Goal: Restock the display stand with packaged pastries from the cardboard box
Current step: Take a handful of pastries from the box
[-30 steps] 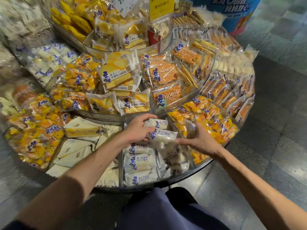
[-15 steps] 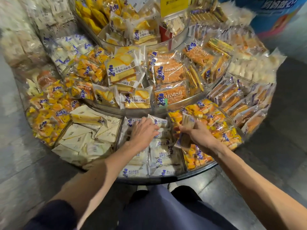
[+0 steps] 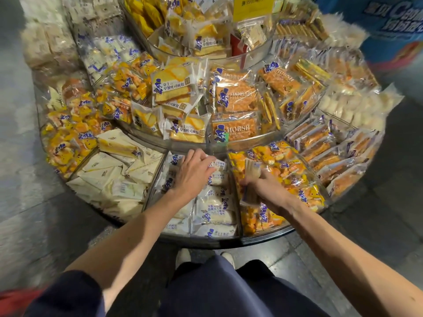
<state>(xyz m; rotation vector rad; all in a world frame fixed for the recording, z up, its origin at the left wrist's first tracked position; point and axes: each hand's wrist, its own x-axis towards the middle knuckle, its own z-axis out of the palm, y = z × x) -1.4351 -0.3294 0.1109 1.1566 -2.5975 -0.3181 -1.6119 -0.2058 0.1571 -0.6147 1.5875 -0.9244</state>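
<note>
Restocking is proceeding at the front of the round display stand (image 3: 206, 242), and the step in hand looks like seating one packet into its compartment. The left hand (image 3: 194, 177) is lying flat with straight fingers on the white bread packets (image 3: 215, 213), apparently pressing them down or aside; it is gripping nothing. Just beside it, on its thumb side, the right hand (image 3: 270, 191) is curling its fingers round a pale pastry packet (image 3: 251, 170), which is standing on edge above the fingers, near the divider between the white packets and the orange-yellow bun packets (image 3: 295, 170) under and beyond that hand. Whether the packet is already resting on the pile is hard to tell. Beyond both hands, HORSH packets (image 3: 235, 129) are filling the next tier up, and triangular sandwich packs (image 3: 114, 177) are lying outboard of the left hand. The cardboard box is not showing. The next move probably calls for tipping the held packet over towards the left hand and sliding it into whatever gap that palm is opening, then letting go without crushing the soft wrappers or spilling any over the rim.
</note>
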